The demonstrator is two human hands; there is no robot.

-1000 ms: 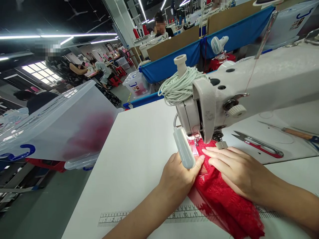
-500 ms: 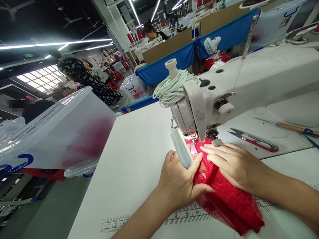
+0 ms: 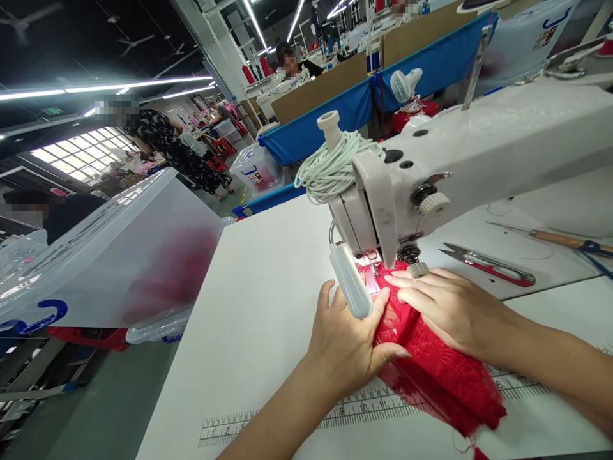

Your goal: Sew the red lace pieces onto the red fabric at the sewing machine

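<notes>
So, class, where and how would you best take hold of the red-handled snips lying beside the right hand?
Probably by the red handle, coming from the person's near right side with the right hand, once it is off the red lace. The snips lie flat, their rounded handle end toward the right and their pointed blades facing left.

Our white worktop, marked with a ruler scale

We see red lace fabric lying across the scale; beyond a dark seam, red-handled snips and a wooden-handled pointed tool lie near the sewing machine.
</notes>
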